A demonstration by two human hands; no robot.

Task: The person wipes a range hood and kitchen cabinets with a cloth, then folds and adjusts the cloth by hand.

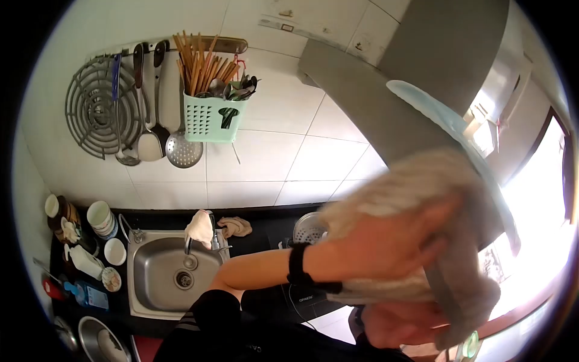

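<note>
My left hand (386, 241), with a black band at the wrist, is closed on a beige cloth (392, 193) in front of the grey range hood (386, 114). The cloth is blurred by motion and hangs down on the right. Lower down, my right hand (404, 323) is at the cloth's lower part, smeared by motion, its fingers hard to make out. A pale blue curved sheet (431, 108) lies along the hood's edge behind the cloth.
A steel sink (142, 280) with a cloth-topped faucet is at the lower left. Bowls (101, 217) and bottles stand left of it. Above hang a green chopstick basket (208, 120), ladles and a round rack (90, 108). A bright window is at the right.
</note>
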